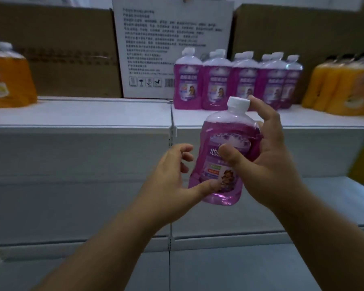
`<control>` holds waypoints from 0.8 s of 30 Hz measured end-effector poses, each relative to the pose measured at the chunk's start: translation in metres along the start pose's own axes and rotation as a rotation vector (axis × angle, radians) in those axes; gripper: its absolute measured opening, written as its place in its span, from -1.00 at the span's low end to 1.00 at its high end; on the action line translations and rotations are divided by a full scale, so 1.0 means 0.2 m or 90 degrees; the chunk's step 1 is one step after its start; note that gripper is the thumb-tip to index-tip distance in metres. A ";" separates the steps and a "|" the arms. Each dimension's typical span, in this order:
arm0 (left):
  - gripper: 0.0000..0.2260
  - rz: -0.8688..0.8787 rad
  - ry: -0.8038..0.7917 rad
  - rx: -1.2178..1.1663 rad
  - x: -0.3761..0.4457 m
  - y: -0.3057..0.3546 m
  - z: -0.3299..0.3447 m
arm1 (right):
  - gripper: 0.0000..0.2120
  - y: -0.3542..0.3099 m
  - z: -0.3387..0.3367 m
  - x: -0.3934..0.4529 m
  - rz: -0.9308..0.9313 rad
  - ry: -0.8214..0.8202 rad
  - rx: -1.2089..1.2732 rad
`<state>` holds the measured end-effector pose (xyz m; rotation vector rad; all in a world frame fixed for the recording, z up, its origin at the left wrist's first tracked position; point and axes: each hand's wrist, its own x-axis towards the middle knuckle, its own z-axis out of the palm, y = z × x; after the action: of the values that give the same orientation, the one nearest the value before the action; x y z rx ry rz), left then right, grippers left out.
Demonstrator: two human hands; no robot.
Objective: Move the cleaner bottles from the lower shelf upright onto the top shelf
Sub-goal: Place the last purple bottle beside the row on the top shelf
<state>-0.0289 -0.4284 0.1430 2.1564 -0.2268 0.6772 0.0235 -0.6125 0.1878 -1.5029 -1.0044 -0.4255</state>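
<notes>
A purple cleaner bottle (223, 148) with a white cap is held upright in the air in front of the shelves, just below the top shelf (82, 114). My right hand (267, 160) grips it from the right, thumb across the label and fingers behind the neck. My left hand (172, 177) touches its lower left side with the thumb, fingers loosely curled. Several matching purple bottles (235, 80) stand upright in a row on the top shelf behind it.
Orange bottles stand on the top shelf at the far left (6, 78) and far right (345, 87). A white printed carton (156, 49) and brown cardboard boxes (61, 49) line the back. The lower white shelves (334, 202) lie below my arms.
</notes>
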 end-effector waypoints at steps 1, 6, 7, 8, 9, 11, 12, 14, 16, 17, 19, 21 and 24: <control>-0.20 0.016 -0.011 0.013 0.05 0.06 0.05 | -0.30 -0.03 -0.09 0.02 -0.010 0.009 -0.003; -0.35 0.102 -0.047 0.040 0.32 0.44 0.33 | -0.29 -0.12 -0.56 0.10 -0.032 0.036 -0.087; -0.39 0.110 -0.058 0.027 0.37 0.51 0.40 | -0.28 -0.12 -0.66 0.11 -0.029 0.039 -0.103; -0.41 0.119 -0.068 0.017 0.42 0.58 0.46 | -0.26 -0.12 -0.76 0.12 -0.028 0.041 -0.121; -0.43 0.130 -0.077 0.018 0.47 0.64 0.53 | -0.24 -0.11 -0.85 0.13 -0.027 0.041 -0.138; -0.45 0.138 -0.090 0.046 0.57 0.73 0.66 | -0.25 -0.09 -1.02 0.16 -0.026 0.037 -0.157; -0.47 0.137 -0.096 0.065 0.62 0.77 0.72 | -0.26 -0.07 -1.10 0.18 -0.024 0.038 -0.160; -0.53 0.141 -0.099 0.114 0.71 0.82 0.80 | -0.26 -0.03 -1.21 0.24 -0.018 0.042 -0.152; -0.55 0.157 -0.107 0.163 0.79 0.85 0.86 | -0.27 0.03 -1.30 0.31 -0.017 0.035 -0.147; -0.54 0.159 -0.117 0.178 0.83 0.85 0.88 | -0.28 0.06 -1.33 0.34 -0.017 0.027 -0.151; -0.47 0.125 -0.153 0.196 0.94 0.84 0.90 | -0.29 0.13 -1.38 0.40 -0.004 0.022 -0.150; -0.41 0.082 -0.178 0.238 1.04 0.80 0.91 | -0.29 0.21 -1.43 0.46 0.013 0.017 -0.165; -0.43 0.038 -0.190 0.302 1.17 0.74 0.96 | -0.28 0.32 -1.48 0.56 0.040 0.006 -0.187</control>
<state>0.1859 -0.6537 0.2743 2.7178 -0.3145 0.4701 0.2197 -0.8441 0.2964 -1.7883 -0.9128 -0.5531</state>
